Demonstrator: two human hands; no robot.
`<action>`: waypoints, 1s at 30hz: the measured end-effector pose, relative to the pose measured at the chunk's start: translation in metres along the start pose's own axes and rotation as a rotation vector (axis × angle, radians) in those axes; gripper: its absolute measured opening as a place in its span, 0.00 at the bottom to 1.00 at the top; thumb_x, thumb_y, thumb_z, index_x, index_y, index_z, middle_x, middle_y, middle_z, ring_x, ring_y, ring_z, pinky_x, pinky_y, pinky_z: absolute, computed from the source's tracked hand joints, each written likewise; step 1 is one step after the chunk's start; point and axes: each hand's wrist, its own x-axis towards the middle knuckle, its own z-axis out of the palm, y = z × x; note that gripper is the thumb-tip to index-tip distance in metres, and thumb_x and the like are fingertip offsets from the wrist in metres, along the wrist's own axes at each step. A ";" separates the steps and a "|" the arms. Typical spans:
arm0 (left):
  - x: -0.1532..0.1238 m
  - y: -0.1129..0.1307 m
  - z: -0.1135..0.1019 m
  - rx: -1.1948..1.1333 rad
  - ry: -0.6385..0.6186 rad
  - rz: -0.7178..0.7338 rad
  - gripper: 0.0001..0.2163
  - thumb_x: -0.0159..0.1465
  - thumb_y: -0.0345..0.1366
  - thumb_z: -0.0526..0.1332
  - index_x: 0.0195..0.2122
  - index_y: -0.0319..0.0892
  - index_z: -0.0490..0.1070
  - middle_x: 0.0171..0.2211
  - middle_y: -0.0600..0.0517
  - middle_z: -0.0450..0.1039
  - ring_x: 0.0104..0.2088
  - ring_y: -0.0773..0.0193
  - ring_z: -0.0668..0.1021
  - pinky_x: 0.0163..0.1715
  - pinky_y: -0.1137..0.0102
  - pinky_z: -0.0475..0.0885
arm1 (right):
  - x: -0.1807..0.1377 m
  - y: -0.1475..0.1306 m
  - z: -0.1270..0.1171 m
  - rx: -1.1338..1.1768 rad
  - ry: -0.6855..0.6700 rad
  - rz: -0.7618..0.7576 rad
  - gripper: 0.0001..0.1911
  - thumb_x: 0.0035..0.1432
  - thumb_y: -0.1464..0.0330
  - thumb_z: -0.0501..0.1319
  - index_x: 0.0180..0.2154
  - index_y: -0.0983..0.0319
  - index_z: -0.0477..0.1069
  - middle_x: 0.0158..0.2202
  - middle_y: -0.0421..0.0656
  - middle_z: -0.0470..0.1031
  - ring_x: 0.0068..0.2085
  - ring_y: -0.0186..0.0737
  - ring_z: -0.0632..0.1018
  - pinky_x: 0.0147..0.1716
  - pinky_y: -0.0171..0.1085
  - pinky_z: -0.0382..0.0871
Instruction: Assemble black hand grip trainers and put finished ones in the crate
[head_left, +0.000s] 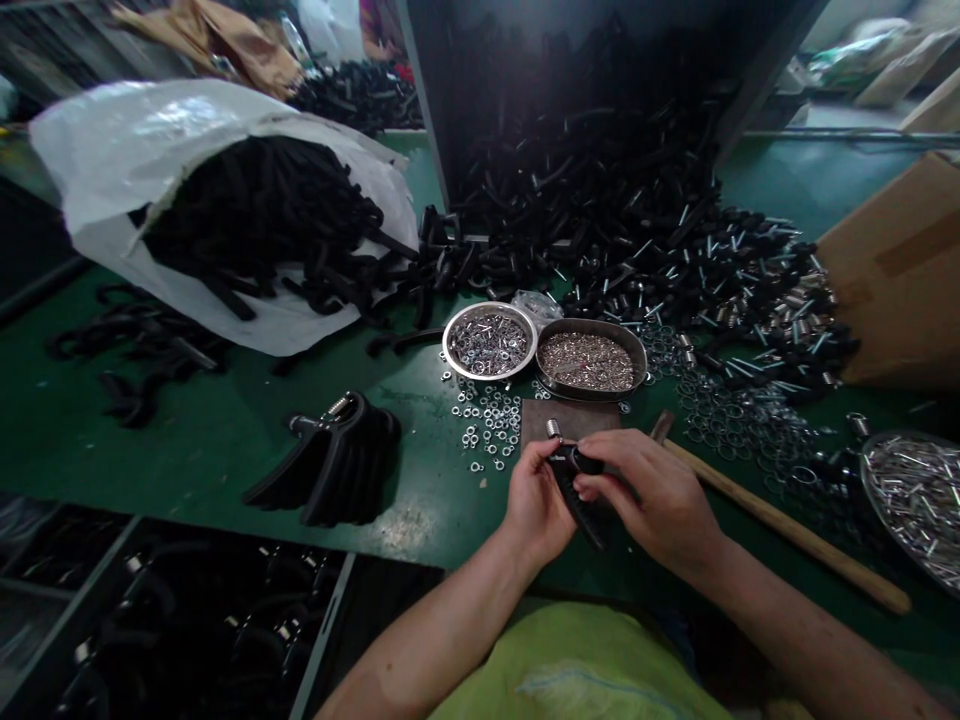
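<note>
My left hand is closed round a black ribbed handle, which slants down between my two hands. A silver coil spring sticks up at its top end. My right hand pinches a black knob-like part against the top of the handle. Just beyond my hands lies a flat metal plate, partly hidden by my fingers. To the right of my right hand rests a hammer with a wooden handle. Small ring-ended metal pieces are scattered to the left of the plate.
A round dish and an oval tin hold small metal parts. Black parts heap behind them and spill from a white sack. Several black handles stand grouped at left. A cardboard box and a tray of pins are at right.
</note>
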 end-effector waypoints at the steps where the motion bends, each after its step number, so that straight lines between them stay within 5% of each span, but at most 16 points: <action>1: -0.001 0.000 0.001 0.027 0.009 0.018 0.07 0.54 0.34 0.57 0.25 0.35 0.71 0.21 0.52 0.69 0.18 0.71 0.67 0.21 0.75 0.63 | 0.001 0.001 0.001 -0.081 0.001 0.010 0.07 0.61 0.66 0.56 0.37 0.63 0.68 0.32 0.46 0.76 0.34 0.41 0.77 0.32 0.38 0.70; 7: 0.000 -0.001 -0.001 0.187 0.065 0.208 0.07 0.51 0.36 0.61 0.25 0.36 0.70 0.18 0.55 0.66 0.19 0.70 0.67 0.23 0.74 0.63 | 0.005 0.006 0.002 -0.363 -0.148 0.169 0.25 0.58 0.49 0.52 0.21 0.61 0.63 0.18 0.41 0.69 0.20 0.36 0.71 0.20 0.36 0.54; 14: -0.002 -0.005 -0.006 0.171 0.112 0.306 0.06 0.49 0.34 0.63 0.26 0.37 0.71 0.24 0.55 0.69 0.26 0.71 0.70 0.26 0.76 0.63 | 0.000 0.007 0.006 -0.277 -0.141 -0.106 0.18 0.63 0.59 0.52 0.30 0.64 0.69 0.27 0.45 0.74 0.29 0.39 0.74 0.28 0.36 0.60; 19: -0.004 -0.007 -0.006 0.229 0.059 0.296 0.07 0.50 0.34 0.64 0.28 0.38 0.70 0.23 0.56 0.68 0.23 0.72 0.68 0.24 0.76 0.62 | 0.004 0.007 0.002 -0.231 -0.265 0.210 0.24 0.62 0.53 0.50 0.24 0.61 0.68 0.18 0.41 0.71 0.20 0.36 0.72 0.20 0.35 0.55; 24: -0.002 -0.003 -0.008 0.210 0.073 0.345 0.06 0.51 0.35 0.63 0.26 0.38 0.67 0.23 0.56 0.67 0.23 0.72 0.68 0.24 0.76 0.62 | 0.000 0.005 0.006 0.003 -0.174 0.071 0.14 0.64 0.64 0.50 0.47 0.62 0.67 0.42 0.50 0.76 0.40 0.43 0.77 0.37 0.40 0.69; 28: -0.003 -0.001 -0.012 0.344 0.036 0.368 0.06 0.54 0.35 0.62 0.29 0.38 0.68 0.24 0.56 0.66 0.22 0.73 0.67 0.23 0.76 0.61 | -0.004 0.007 0.011 0.257 -0.305 0.451 0.15 0.66 0.64 0.43 0.44 0.61 0.65 0.20 0.39 0.72 0.20 0.36 0.72 0.21 0.35 0.66; 30: -0.005 0.001 -0.012 0.358 0.055 0.378 0.06 0.53 0.35 0.62 0.29 0.39 0.67 0.24 0.57 0.66 0.22 0.73 0.66 0.24 0.76 0.61 | -0.004 0.006 0.011 0.316 -0.339 0.496 0.13 0.64 0.63 0.48 0.45 0.61 0.64 0.22 0.38 0.72 0.21 0.36 0.73 0.22 0.35 0.67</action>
